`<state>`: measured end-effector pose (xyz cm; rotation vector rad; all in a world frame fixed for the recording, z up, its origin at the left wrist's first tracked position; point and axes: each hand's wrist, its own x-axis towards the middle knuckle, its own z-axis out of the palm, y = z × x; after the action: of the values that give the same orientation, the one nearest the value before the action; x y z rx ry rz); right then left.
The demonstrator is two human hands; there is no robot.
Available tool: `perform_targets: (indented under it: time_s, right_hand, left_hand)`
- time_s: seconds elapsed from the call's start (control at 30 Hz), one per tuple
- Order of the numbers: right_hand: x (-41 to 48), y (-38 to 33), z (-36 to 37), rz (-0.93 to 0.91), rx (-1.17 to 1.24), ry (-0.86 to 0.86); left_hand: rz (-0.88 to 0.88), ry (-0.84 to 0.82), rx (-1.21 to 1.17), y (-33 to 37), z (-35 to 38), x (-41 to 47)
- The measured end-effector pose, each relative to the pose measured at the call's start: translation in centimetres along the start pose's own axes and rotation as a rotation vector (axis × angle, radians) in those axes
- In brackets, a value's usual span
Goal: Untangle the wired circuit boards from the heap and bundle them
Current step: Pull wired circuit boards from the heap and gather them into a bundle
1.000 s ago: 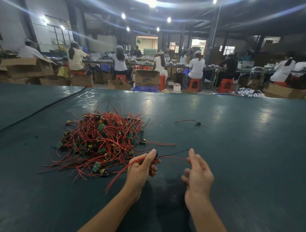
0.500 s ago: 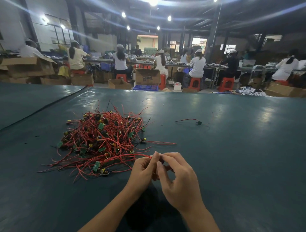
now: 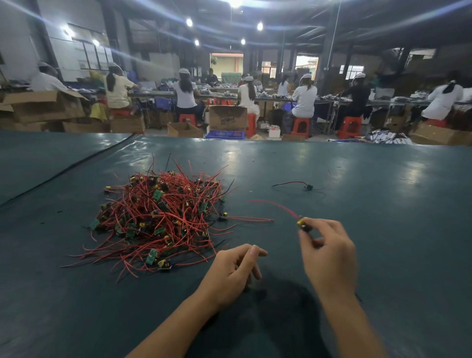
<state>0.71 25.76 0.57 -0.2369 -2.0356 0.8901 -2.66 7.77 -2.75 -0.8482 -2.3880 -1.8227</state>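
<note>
Hands apart now: right hand (image 3: 328, 253) pinches 1 board (image 3: 303, 226), wire (image 3: 277, 206) pointing left toward heap (image 3: 158, 217); left hand (image 3: 233, 269) slack, empty

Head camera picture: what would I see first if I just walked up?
A big tangled heap of red wires and small green circuit boards sits left of middle on the dark green table. Just right of it, the right hand pinches one small board with a yellow part and a red wire.

Ceiling lamps (image 3: 235, 3) glare over a dim workshop; beyond the green tabletop (image 3: 383, 255), workers (image 3: 185, 94) sit on orange stools (image 3: 301, 126) among cardboard boxes (image 3: 227, 117).
</note>
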Motion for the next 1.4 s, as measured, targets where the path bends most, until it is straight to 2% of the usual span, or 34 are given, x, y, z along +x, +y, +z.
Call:
perform_targets:
  time_s: [0.2, 0.33, 0.4, 0.5, 0.57, 0.6, 0.67, 0.73, 0.83, 1.03, 1.2, 1.4]
  right_hand:
    - [1.9, 4.7, -0.9, 0.297, -0.238, 0.088]
    - [1.6, 6.0, -0.7, 0.416, -0.335, 0.026]
    - [1.5, 6.2, -0.8, 0.45, -0.427, -0.054]
    - [1.5, 5.7, -1.0, 0.465, -0.547, -0.164]
    - [1.2, 4.6, -1.0, 0.411, -0.526, -0.153]
    - [1.0, 3.9, -0.9, 0.369, -0.492, -0.138]
    - [0.1, 2.1, -0.4, 0.26, -0.417, -0.133]
    - [-1.1, 0.5, 0.3, 0.166, -0.343, -0.175]
    - [-2.7, -1.0, 1.5, 0.085, -0.234, -0.316]
    - [-4.3, -1.0, 2.7, 0.033, -0.124, -0.444]
    - [-4.3, -0.7, 3.0, 0.054, -0.09, -0.458]
    - [-4.5, -0.6, 3.1, 0.047, -0.067, -0.464]
  left_hand:
    - [-0.021, 0.025, 0.019, -0.5, -0.4, 0.0]
    - [-0.015, 0.031, 0.049, -0.2, -0.4, -0.2]
    - [0.011, 0.079, 0.151, 0.2, -0.5, -0.2]
    - [0.257, 0.262, 0.531, 0.7, -1.4, 0.1]
    - [0.43, 0.39, 0.721, 0.7, -2.7, 0.5]
    - [0.457, 0.438, 0.777, 0.6, -3.6, 0.8]
    - [0.395, 0.504, 0.858, 0.2, -5.4, 1.0]
    - [0.247, 0.512, 0.931, -0.5, -6.7, 1.1]
    - [0.035, 0.414, 0.988, -1.8, -7.5, 0.9]
    - [-0.142, 0.348, 1.037, -2.6, -7.2, 1.1]
    - [-0.207, 0.334, 1.074, -2.5, -7.1, 1.0]
    - [-0.061, 0.326, 0.988, -2.3, -6.5, 1.0]
